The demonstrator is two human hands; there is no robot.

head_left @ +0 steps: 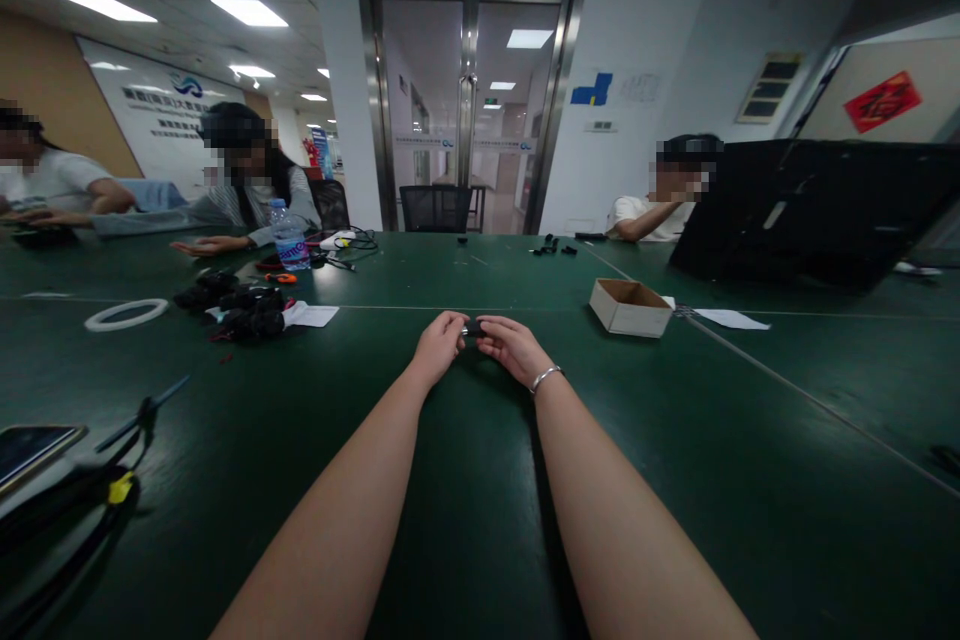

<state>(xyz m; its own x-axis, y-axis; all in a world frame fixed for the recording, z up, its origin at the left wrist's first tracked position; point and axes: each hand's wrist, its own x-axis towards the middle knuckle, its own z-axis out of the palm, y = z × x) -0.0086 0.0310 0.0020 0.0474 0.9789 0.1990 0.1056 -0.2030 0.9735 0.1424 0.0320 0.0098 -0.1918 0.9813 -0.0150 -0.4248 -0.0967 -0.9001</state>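
Both my arms reach forward over the green table (472, 480). Between my hands is a small black object with a silvery end (472, 329), shaped like a USB flash drive. My left hand (438, 348) pinches its silvery left end between thumb and fingers. The right end, which is black, sits in the fingers of my right hand (516, 348), with a silver bracelet (547, 378) on that wrist. The fingers cover much of the object, so its exact kind cannot be made out. It is held just above or at the tabletop.
An open cardboard box (631, 308) stands right of my hands, near a paper (729, 320). Leftward lie black gear (251, 305), a white ring (126, 314), a bottle (289, 238), black cables (82, 505) and a phone (34, 450). Several people sit across the table.
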